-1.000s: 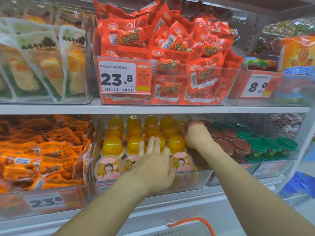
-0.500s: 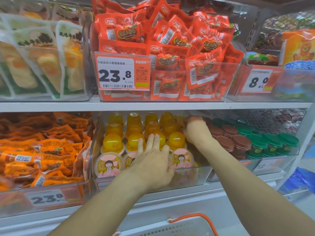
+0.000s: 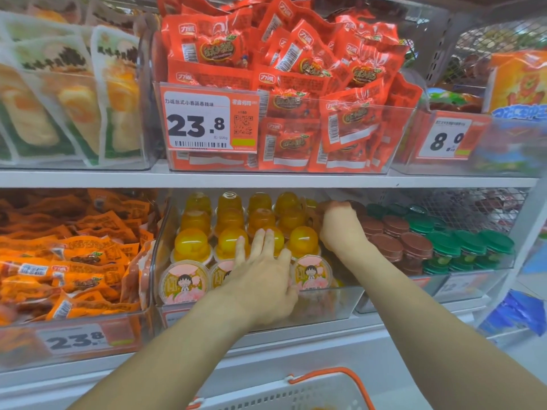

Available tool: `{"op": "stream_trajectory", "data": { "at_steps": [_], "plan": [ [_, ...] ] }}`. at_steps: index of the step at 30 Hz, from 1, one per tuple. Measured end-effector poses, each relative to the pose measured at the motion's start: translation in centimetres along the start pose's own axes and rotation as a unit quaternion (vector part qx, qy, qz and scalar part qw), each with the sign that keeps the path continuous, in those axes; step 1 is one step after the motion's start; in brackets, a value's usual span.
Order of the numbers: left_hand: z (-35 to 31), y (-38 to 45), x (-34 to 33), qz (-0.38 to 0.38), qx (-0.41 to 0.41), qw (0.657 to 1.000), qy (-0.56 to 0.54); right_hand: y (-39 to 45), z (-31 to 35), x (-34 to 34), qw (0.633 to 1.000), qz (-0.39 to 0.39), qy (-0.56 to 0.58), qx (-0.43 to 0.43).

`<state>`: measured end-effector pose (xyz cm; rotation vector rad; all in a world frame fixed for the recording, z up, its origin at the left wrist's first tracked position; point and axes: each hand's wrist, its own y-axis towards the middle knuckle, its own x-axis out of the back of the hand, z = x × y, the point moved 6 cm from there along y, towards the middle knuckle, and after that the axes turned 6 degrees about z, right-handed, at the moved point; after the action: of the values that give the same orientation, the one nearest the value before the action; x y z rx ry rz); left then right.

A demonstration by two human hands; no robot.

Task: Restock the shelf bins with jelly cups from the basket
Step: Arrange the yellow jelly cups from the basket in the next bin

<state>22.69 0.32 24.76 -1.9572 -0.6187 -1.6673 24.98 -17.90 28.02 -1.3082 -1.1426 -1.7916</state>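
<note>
Resting with straight fingers spread over the front cups, the left hand (image 3: 260,279) presses rather than grasps; its thumb side is hidden, so whether it pinches a cup below I cannot tell. The right hand (image 3: 340,226) reaches deep along the bin's right side with fingers curled out of sight; it may hold a cup there, but the view does not show it. Around both hands the jelly cups (image 3: 194,244) fill the clear bin (image 3: 325,303) on the lower shelf: domed ones bottom-up in rows, and at the front a line tipped so that their printed lids (image 3: 183,281) face out. The basket (image 3: 296,392) sits below, only its rim and orange handle (image 3: 334,372) showing.

These cups look light and stiff-walled, smooth and probably slippery, with thin film lids that a fingernail could puncture. The safest hold is likely across the wall below the rim, thumb against two fingers, not on the lid. Packed this tightly, a nudged cup may topple its neighbours
</note>
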Motion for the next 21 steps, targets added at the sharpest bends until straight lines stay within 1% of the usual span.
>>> {"op": "stream_trajectory", "data": {
  "at_steps": [2,5,9,11,12,14,16,18,19,20,21],
  "plan": [
    [0.0,0.0,-0.1,-0.002,0.001,1.0,0.004,-0.4,0.0,0.0,1.0,-0.008,0.006,-0.003],
    [0.2,-0.2,-0.1,-0.016,0.0,1.0,0.005,-0.9,0.1,-0.2,1.0,0.005,0.012,-0.01],
    [-0.1,-0.9,0.7,-0.078,-0.01,0.997,-0.017,-1.5,0.1,0.4,0.999,0.038,-0.003,-0.006],
    [-0.4,-1.2,1.3,-0.128,-0.026,0.991,-0.033,-2.1,-0.3,1.0,0.999,0.04,0.001,-0.001],
    [-0.6,-1.5,1.8,-0.17,-0.039,0.984,-0.042,-2.3,-0.5,1.5,1.0,0.024,0.014,0.008],
    [-1.0,-2.4,3.3,-0.266,-0.071,0.958,-0.076,-2.9,-1.1,2.9,0.997,-0.032,0.06,0.028],
    [-1.6,-3.6,4.2,-0.317,-0.097,0.935,-0.128,-4.2,-1.4,4.5,0.988,-0.088,0.116,0.055],
    [-2.1,-4.5,3.8,-0.317,-0.119,0.927,-0.16,-7.0,-1.0,6.4,0.973,-0.134,0.158,0.104],
    [-2.5,-4.7,2.9,-0.299,-0.137,0.93,-0.164,-8.7,-0.7,7.2,0.964,-0.146,0.176,0.136],
    [-3.1,-4.8,1.5,-0.264,-0.156,0.938,-0.159,-10.5,-0.4,7.4,0.955,-0.148,0.194,0.172],
    [-3.6,-4.7,-0.2,-0.212,-0.17,0.952,-0.143,-12.1,-0.1,7.2,0.946,-0.138,0.206,0.206]
  ]
}}
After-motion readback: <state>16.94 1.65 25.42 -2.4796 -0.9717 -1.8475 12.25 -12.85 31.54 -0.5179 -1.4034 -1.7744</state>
